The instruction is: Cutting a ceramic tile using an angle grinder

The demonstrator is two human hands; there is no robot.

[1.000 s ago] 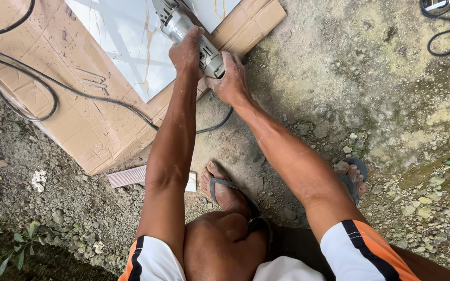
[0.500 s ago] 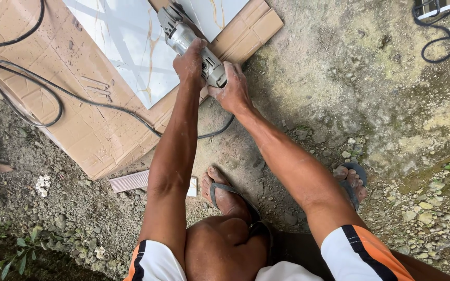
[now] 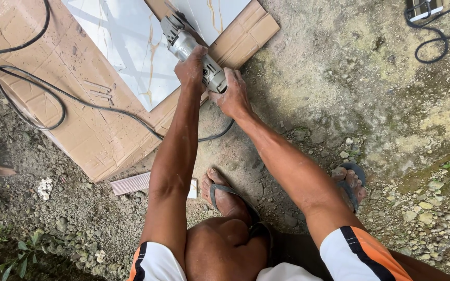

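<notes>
1. Two hands hold one grey angle grinder (image 3: 191,46): the left hand (image 3: 192,68) has its grip wrapped over the body, the right hand (image 3: 231,96) has its grip closed round the rear handle.
2. Just ahead of the grip, the grinder's head sits on a white marble-patterned tile (image 3: 131,47).
3. Under the tile lies flattened cardboard (image 3: 79,125).
4. Behind the grip, a black cord (image 3: 53,91) trails left across the cardboard.

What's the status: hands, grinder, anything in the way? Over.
Left hand and right hand both gripping the angle grinder. Grinder on the white tile, over cardboard. Black cord trails left, clear.
</notes>
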